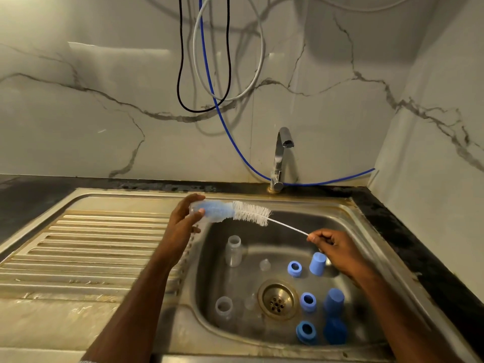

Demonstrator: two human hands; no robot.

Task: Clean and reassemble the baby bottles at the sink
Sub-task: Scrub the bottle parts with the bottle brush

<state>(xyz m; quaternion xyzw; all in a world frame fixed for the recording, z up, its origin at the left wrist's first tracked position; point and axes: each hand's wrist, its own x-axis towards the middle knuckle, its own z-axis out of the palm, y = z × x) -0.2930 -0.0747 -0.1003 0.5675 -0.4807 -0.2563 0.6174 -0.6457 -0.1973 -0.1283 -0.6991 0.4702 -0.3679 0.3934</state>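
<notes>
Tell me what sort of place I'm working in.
Probably a home kitchen: a steel sink with a ribbed drainboard, a tap, and a marble-look wall.

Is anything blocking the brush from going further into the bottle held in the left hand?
Nothing visible does. The brush has its blue tip already inside the bottle, held by the left hand; the right hand pinches the wire handle.

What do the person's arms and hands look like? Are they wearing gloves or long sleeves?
No gloves: the left hand and the right hand are both bare. The forearms are bare too, with no watch, ring or bracelet that shows. Only at the bottom edge of the picture, on the left arm, a thin strip of light cloth peeks in. It may be a pushed-up sleeve, but too little of it shows to tell.
</notes>
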